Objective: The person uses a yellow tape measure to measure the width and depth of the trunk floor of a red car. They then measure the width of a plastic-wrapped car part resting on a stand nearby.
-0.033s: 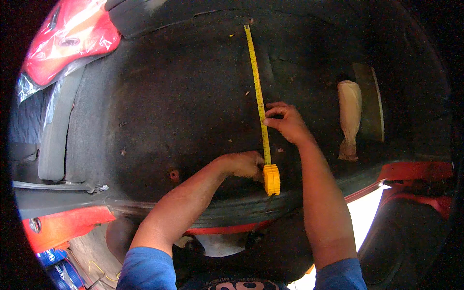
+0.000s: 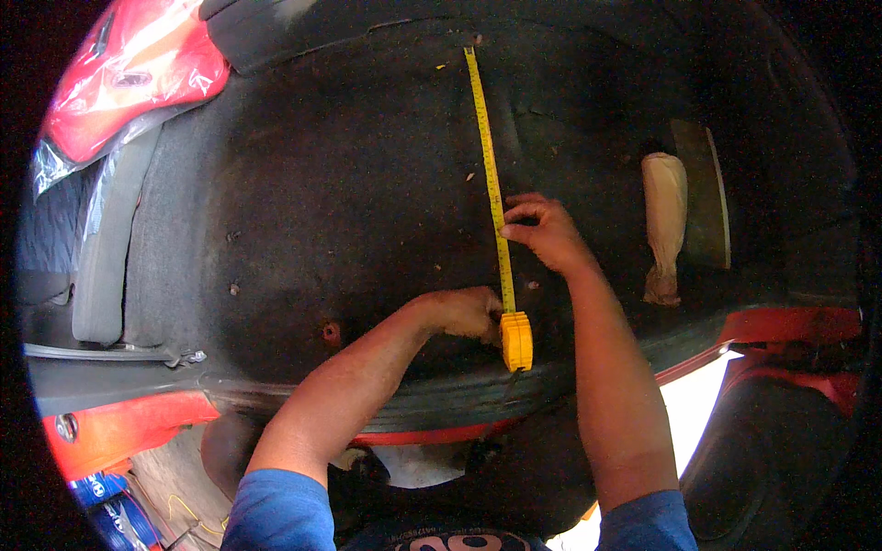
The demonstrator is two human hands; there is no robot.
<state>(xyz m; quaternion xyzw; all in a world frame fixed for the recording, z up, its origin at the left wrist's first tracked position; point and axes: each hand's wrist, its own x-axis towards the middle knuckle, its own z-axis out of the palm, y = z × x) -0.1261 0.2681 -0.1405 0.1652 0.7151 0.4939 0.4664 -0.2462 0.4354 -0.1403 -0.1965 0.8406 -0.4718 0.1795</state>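
Note:
A yellow tape measure (image 2: 517, 342) has its blade (image 2: 485, 138) drawn out in a nearly straight line over dark carpet, away from me to the far side. My left hand (image 2: 469, 312) is closed at the left of the yellow case; its fingertips are partly hidden in shadow and behind the case. Farther along, my right hand (image 2: 549, 236) comes to the blade from the right. Thumb and bent fingers meet the blade's right edge in a loose pinch, with the back of the hand turned to the right.
Dark carpet (image 2: 322, 184) lines this vehicle compartment. Right of my arm lie a beige wrapped, club-shaped bundle (image 2: 664, 216) and a flat panel (image 2: 706, 197). A red part in clear plastic (image 2: 138, 78) sits at the upper left. A red-edged sill (image 2: 432, 432) runs along the near side.

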